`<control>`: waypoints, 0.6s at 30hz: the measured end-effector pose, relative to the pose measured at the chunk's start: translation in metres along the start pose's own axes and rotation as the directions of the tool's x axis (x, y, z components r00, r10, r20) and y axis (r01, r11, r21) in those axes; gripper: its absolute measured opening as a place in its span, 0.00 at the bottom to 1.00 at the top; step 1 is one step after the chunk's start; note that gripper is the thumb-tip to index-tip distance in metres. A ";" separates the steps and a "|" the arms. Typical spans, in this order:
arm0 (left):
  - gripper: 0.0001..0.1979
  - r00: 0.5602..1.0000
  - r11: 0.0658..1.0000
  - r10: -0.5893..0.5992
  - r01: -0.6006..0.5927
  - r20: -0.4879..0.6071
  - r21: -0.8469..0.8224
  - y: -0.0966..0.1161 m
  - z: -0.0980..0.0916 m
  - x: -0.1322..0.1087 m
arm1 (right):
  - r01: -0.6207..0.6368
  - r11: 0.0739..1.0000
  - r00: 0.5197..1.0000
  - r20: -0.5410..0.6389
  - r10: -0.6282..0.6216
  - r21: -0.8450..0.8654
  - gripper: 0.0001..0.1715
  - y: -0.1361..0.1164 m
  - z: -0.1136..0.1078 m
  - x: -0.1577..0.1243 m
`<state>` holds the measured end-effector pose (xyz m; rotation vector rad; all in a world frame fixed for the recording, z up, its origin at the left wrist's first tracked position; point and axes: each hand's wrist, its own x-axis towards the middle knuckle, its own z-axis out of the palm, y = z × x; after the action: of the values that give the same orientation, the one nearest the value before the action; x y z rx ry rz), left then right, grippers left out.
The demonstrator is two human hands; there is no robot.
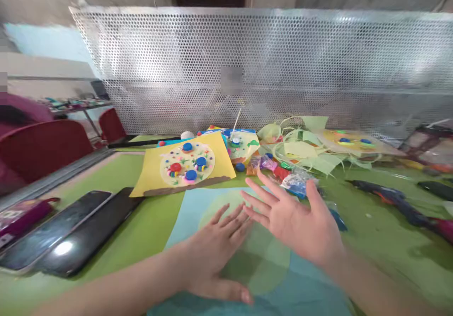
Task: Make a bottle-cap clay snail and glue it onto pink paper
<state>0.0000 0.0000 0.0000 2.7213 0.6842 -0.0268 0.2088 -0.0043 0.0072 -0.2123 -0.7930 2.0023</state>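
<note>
On my feed a green counter [378, 254] carries a blue sheet [191, 212], lower centre, bearing a pale green circle [271, 271]. Over it, I see left hand [210, 259] and right hand [300, 224], each grip empty, fingers splayed wide; contact I can't tell.

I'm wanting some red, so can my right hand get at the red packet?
Probably yes: the right hand is open and empty, and the red packet appears just beyond its fingers. Other packets crowd close around it, but none seems to block it.
</note>
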 end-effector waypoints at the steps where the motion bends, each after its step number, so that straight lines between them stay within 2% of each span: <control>1: 0.49 1.000 1.000 0.009 -0.009 0.011 -0.010 0.001 0.000 0.003 | 0.004 1.000 1.000 0.000 -0.004 -0.004 0.47 -0.001 0.000 0.000; 8: 0.45 0.997 0.999 -0.019 0.022 0.078 -0.035 0.004 -0.002 0.011 | 0.026 0.998 0.999 0.027 -0.025 -0.053 0.45 -0.004 0.003 0.003; 15: 0.44 1.000 1.000 0.012 -0.012 0.000 -0.022 0.000 0.000 0.007 | 0.094 0.981 0.996 0.008 -0.094 -0.168 0.46 -0.014 -0.001 0.006; 18: 0.45 0.999 1.000 0.006 -0.006 0.042 0.002 -0.001 0.001 0.007 | 0.120 0.957 0.991 -0.029 -0.133 -0.264 0.46 -0.018 -0.011 0.012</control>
<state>0.0063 0.0035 -0.0021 2.7165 0.6637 -0.0831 0.2199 0.0162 0.0115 -0.3512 -1.0160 1.7631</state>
